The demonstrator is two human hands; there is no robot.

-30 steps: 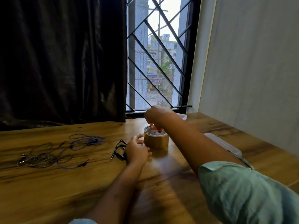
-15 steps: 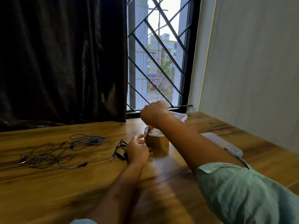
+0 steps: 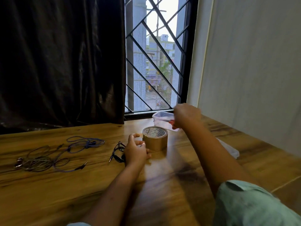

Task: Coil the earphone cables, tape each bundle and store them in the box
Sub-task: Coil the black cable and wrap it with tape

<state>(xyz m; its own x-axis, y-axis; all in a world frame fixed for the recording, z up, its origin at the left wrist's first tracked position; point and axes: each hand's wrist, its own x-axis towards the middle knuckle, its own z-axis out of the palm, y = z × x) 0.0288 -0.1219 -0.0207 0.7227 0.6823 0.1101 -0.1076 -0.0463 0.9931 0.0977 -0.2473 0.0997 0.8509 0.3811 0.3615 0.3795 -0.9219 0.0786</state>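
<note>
A brown tape roll (image 3: 155,138) stands on the wooden table (image 3: 65,193). My left hand (image 3: 136,150) is right beside it, fingers curled, and seems to pinch a short strip of brown tape (image 3: 141,136). A coiled black earphone (image 3: 118,153) lies at that hand's left side, partly hidden by it. My right hand (image 3: 186,116) grips orange-handled scissors (image 3: 172,123) over the clear plastic box (image 3: 160,119) near the window. A loose purple earphone cable (image 3: 84,143) and a tangled grey one (image 3: 35,160) lie at the left.
The box's clear lid (image 3: 228,148) lies on the table to the right, behind my right forearm. A dark curtain (image 3: 61,62) and a barred window (image 3: 156,62) back the table, and a wall closes the right side.
My right hand has lifted off the tape roll and moved right with the scissors, to above the box. My left hand has stayed beside the roll.
</note>
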